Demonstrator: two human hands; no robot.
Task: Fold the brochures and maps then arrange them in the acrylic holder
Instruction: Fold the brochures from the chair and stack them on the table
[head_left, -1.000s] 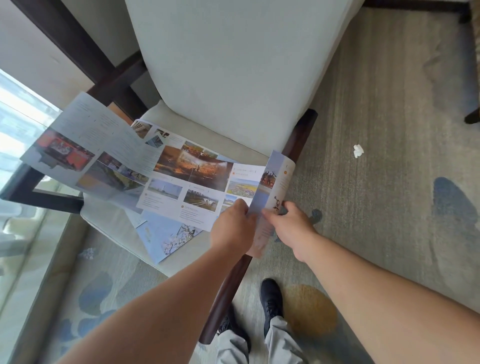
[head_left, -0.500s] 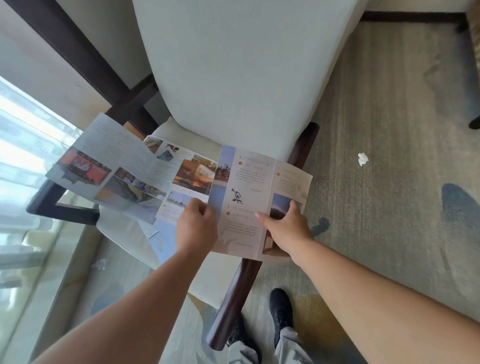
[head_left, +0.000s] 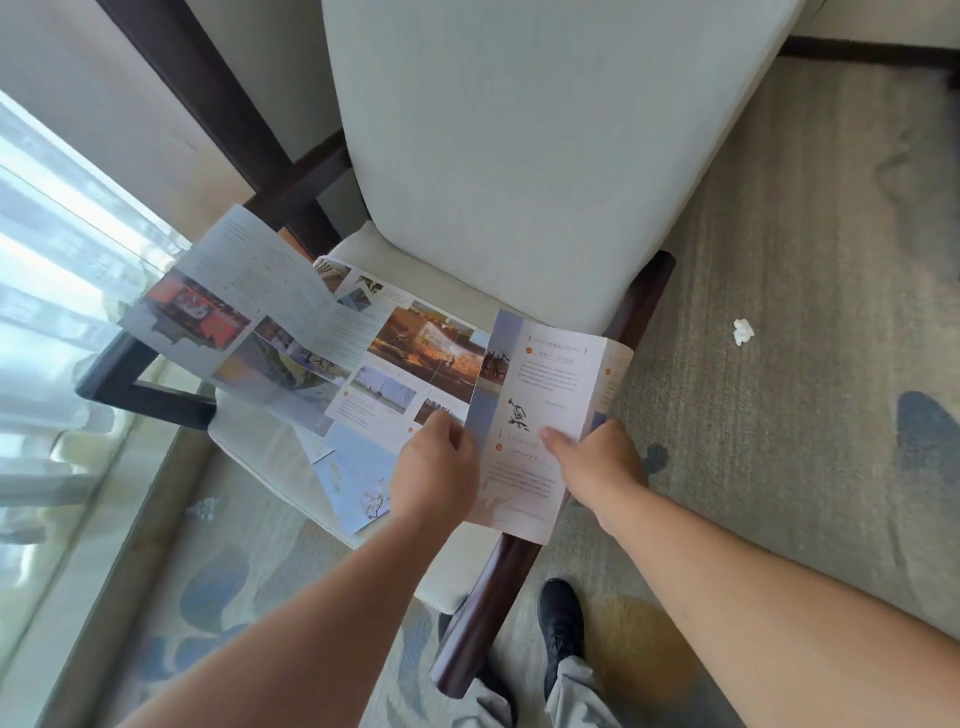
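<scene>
Left hand (head_left: 434, 470) is curled up, pinching the brochure (head_left: 426, 353) right at one of its creases, knuckles up. Right hand (head_left: 597, 462) is just beside it at 3 o'clock, with the thumb flat on top of the end panel (the one with text and a small ink figure). Its fingers are tucked under the paper, so I can't say how they sit, but it clearly has that panel. Both hands are clamped on the same sheet, down near its lower edge.

The brochure is one long accordion strip. The end panel is turned over at the hands. The rest trails off toward 10 o'clock, partly lying on the chair seat (head_left: 249, 447) and partly hanging past the seat edge on the window (head_left: 52, 312) side.

My read is that it's thin, light and floppy, maybe a bit glossy, so it'll sag and slide if you only hold one end. I'd take it right on the existing creases and flatten each fold against the seat.

At about 8 o'clock from the hands, a blue map (head_left: 353, 483) pokes out from under it, flat on the seat and apparently not folded yet. The backrest (head_left: 519, 156) is at 12. Out on the carpet (head_left: 779, 415) there's a white paper scrap (head_left: 743, 331) at 2 o'clock and a black shoe (head_left: 560, 618) at 6. There's no acrylic holder anywhere in view.
</scene>
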